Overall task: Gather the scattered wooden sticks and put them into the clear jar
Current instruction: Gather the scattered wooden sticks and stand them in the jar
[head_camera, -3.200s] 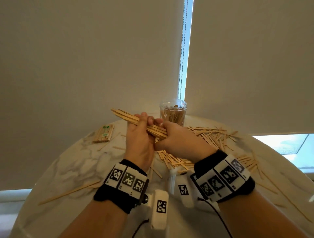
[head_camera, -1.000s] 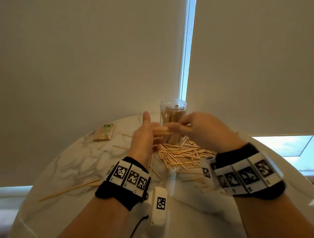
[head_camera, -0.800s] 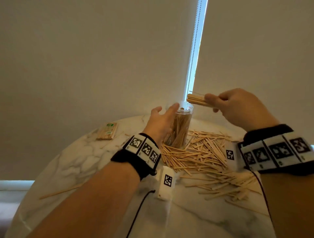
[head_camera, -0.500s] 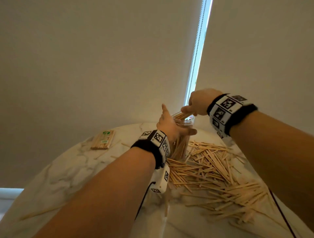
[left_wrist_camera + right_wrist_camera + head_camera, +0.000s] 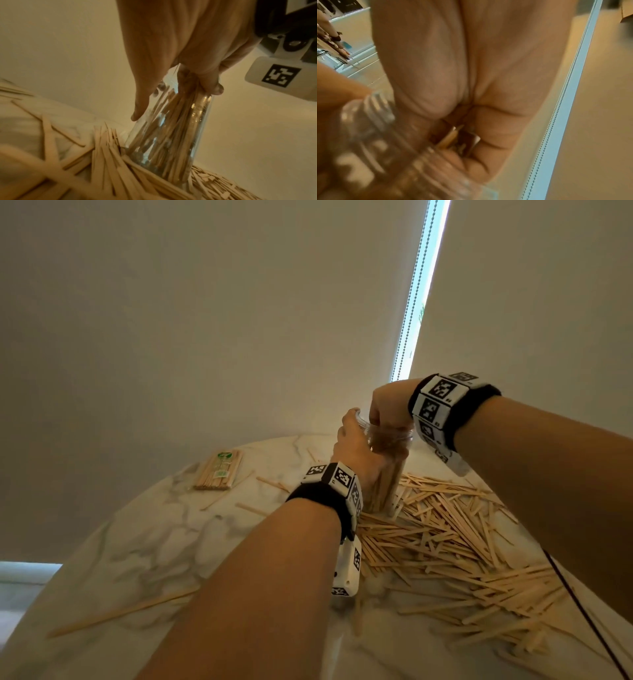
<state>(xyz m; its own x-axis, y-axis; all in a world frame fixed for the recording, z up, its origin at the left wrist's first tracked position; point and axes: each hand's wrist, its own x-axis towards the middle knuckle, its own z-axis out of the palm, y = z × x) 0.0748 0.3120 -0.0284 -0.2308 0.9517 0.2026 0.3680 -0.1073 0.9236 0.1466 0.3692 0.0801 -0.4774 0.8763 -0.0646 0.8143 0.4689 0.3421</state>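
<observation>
Since half a second ago, right hand (image 5: 388, 405) has sunk onto the jar (image 5: 390, 463) mouth, fingers clamped on upright sticks (image 5: 449, 138) entering it; left hand (image 5: 356, 450) grips the jar's side.

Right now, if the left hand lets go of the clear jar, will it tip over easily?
Probably yes. The clear jar is tall and narrow and leans in the left wrist view, with loose wooden sticks crowding its base. The left hand steadies it while the right hand pushes sticks into its mouth.
</observation>
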